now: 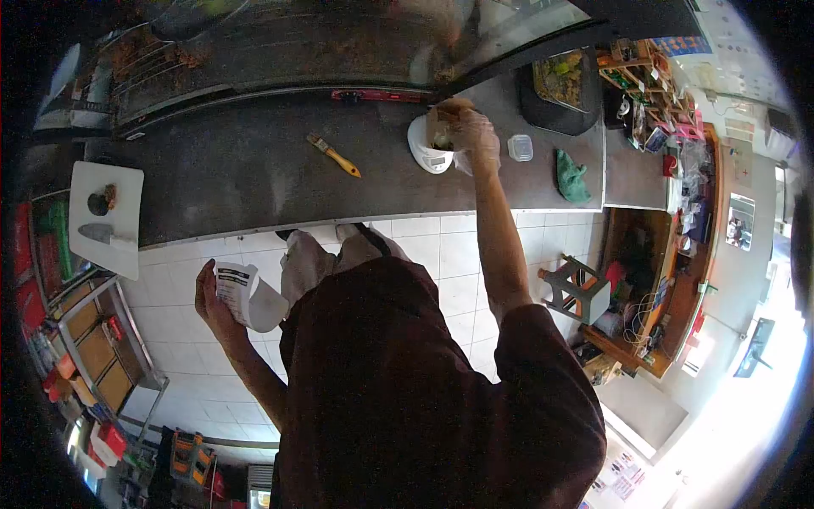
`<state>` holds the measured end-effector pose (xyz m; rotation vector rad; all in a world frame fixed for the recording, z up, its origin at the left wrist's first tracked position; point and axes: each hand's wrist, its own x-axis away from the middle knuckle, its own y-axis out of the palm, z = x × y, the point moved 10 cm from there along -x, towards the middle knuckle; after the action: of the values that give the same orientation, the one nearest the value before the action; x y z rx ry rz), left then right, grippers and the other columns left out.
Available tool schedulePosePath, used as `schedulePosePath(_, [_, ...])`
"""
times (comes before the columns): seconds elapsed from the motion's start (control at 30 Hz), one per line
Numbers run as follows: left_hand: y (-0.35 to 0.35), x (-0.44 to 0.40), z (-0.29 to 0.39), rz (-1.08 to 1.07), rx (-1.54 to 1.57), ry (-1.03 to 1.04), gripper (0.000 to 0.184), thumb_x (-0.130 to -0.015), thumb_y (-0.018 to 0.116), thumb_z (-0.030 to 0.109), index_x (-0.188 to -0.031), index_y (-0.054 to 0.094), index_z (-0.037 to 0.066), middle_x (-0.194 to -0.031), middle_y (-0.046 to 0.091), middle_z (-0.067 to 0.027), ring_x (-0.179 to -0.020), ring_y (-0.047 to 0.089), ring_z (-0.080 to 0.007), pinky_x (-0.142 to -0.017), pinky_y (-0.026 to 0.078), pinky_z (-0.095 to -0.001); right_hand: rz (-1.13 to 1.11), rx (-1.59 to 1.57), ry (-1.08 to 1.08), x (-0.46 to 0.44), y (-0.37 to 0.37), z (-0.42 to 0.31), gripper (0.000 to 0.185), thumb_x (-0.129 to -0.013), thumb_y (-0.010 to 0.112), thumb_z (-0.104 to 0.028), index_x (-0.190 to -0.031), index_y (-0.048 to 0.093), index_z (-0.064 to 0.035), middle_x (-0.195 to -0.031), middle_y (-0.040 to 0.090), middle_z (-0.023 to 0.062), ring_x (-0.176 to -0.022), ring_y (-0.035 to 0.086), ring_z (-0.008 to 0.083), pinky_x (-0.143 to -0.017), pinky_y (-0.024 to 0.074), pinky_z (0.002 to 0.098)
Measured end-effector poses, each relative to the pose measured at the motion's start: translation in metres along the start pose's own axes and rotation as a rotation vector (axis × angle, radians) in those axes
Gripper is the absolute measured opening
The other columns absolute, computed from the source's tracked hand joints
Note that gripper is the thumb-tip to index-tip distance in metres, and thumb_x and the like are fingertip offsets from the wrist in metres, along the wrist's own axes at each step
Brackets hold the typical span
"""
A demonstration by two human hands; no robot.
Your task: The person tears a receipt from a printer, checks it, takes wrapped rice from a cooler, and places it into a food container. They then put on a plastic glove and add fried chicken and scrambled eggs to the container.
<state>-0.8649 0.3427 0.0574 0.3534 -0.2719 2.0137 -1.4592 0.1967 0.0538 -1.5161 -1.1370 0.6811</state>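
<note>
My left hand [210,301] is closed on the edge of a curled white paper [253,297] with printed text, held low in front of the counter. Over at the counter, my right hand [476,140] seems to wear a thin see-through glove. Its fingers grip a brown container [443,123] at a white kitchen scale [430,159]; whether the container rests on the scale I cannot tell. What lies inside it is hard to make out. Right of that hand sits a small see-through tub [521,148]. A brush [335,156] with a yellow handle lies to the left.
The dark counter [246,182] runs across the front. A green cloth [572,176] and a black bin of food [560,93] are on its right part. At the left is a white cutting board [119,237] with a knife. A stool [577,288] stands on the tiled floor.
</note>
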Motion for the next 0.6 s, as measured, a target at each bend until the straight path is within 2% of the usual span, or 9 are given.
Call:
schedulePosePath(0.03, [0.0, -0.003, 0.002, -0.025, -0.02, 0.015, 0.038, -0.095, 0.052, 0.028, -0.119, 0.061, 0.0, -0.107, 0.063, -0.0122, -0.093, 0.063, -0.0234, -0.08, 0.053, -0.0353, -0.001, 0.043, 0.008, -0.006, 0.009, 0.004, 0.024, -0.082, 0.063, -0.021, -0.104, 0.068, -0.0143, -0.107, 0.067, 0.013, -0.1, 0.065, 0.0306, -0.081, 0.054, 0.0393])
schedulePosePath(0.07, [-0.003, -0.003, 0.002, -0.019, 0.02, 0.027, 0.035, -0.094, 0.052, 0.024, -0.116, 0.062, -0.001, -0.105, 0.064, -0.0109, -0.09, 0.063, -0.0206, -0.077, 0.052, -0.0333, -0.003, 0.085, 0.009, -0.015, 0.023, 0.007, 0.024, -0.08, 0.064, -0.021, -0.104, 0.068, -0.0173, -0.11, 0.066, 0.0112, -0.101, 0.065, 0.0302, -0.082, 0.0536, 0.0388])
schedulePosePath(0.1, [-0.002, 0.0, 0.005, -0.008, 0.06, 0.039, 0.032, -0.093, 0.052, 0.021, -0.113, 0.063, -0.002, -0.102, 0.064, -0.0095, -0.086, 0.062, -0.0178, -0.075, 0.052, -0.0313, 0.027, 0.322, -0.125, -0.031, 0.048, 0.019, 0.025, -0.08, 0.065, -0.022, -0.103, 0.068, -0.0135, -0.106, 0.067, 0.0126, -0.095, 0.066, 0.0318, -0.08, 0.0538, 0.0389])
schedulePosePath(0.17, [-0.011, 0.003, 0.005, 0.051, 0.092, 0.034, 0.029, -0.092, 0.052, 0.017, -0.11, 0.065, -0.002, -0.099, 0.065, -0.0081, -0.083, 0.061, -0.0148, -0.072, 0.051, -0.0292, 0.144, 0.146, -0.353, -0.022, 0.024, 0.001, 0.024, -0.079, 0.066, -0.023, -0.099, 0.068, -0.0087, -0.101, 0.067, 0.0145, -0.089, 0.066, 0.0323, -0.077, 0.0538, 0.0394])
schedulePosePath(0.23, [-0.021, 0.004, 0.001, 0.128, 0.076, 0.002, 0.028, -0.092, 0.052, 0.016, -0.109, 0.065, -0.002, -0.099, 0.065, -0.0079, -0.083, 0.06, -0.0145, -0.072, 0.051, -0.0289, 0.189, 0.088, -0.329, 0.005, -0.017, -0.021, 0.026, -0.077, 0.068, -0.026, -0.09, 0.066, -0.003, -0.093, 0.067, 0.0151, -0.08, 0.065, 0.031, -0.071, 0.0527, 0.0402])
schedulePosePath(0.4, [-0.016, 0.011, 0.002, 0.147, 0.096, -0.035, 0.027, -0.093, 0.052, 0.015, -0.109, 0.065, -0.002, -0.098, 0.065, -0.0079, -0.082, 0.059, -0.0139, -0.071, 0.05, -0.0278, 0.309, -0.483, -0.316, -0.029, 0.038, 0.06, 0.021, -0.078, 0.068, -0.022, -0.086, 0.065, -0.0036, -0.083, 0.067, 0.0136, -0.077, 0.065, 0.0295, -0.07, 0.0519, 0.0395])
schedulePosePath(0.47, [-0.016, 0.01, 0.002, 0.139, 0.089, -0.03, 0.027, -0.093, 0.052, 0.015, -0.11, 0.065, -0.002, -0.099, 0.065, -0.0083, -0.083, 0.06, -0.0142, -0.071, 0.05, -0.0277, 0.294, -0.428, -0.241, -0.041, 0.06, 0.082, 0.019, -0.078, 0.067, -0.021, -0.086, 0.065, -0.0033, -0.083, 0.067, 0.0134, -0.077, 0.065, 0.029, -0.07, 0.052, 0.0391])
schedulePosePath(0.57, [-0.015, 0.007, 0.002, 0.115, 0.038, 0.005, 0.028, -0.093, 0.052, 0.017, -0.11, 0.065, -0.002, -0.1, 0.065, -0.0087, -0.084, 0.06, -0.0149, -0.072, 0.05, -0.0281, 0.187, -0.066, -0.174, -0.046, 0.071, 0.083, 0.019, -0.077, 0.068, -0.02, -0.086, 0.066, -0.0032, -0.083, 0.067, 0.0134, -0.077, 0.066, 0.0283, -0.071, 0.0522, 0.0383])
schedulePosePath(0.6, [-0.014, 0.006, 0.005, 0.107, 0.008, 0.026, 0.028, -0.093, 0.053, 0.017, -0.11, 0.065, -0.002, -0.1, 0.065, -0.0087, -0.084, 0.06, -0.015, -0.072, 0.05, -0.0283, 0.147, -0.088, -0.162, -0.032, 0.049, 0.056, 0.02, -0.077, 0.068, -0.02, -0.087, 0.066, -0.0033, -0.085, 0.067, 0.0132, -0.078, 0.066, 0.028, -0.072, 0.0522, 0.038])
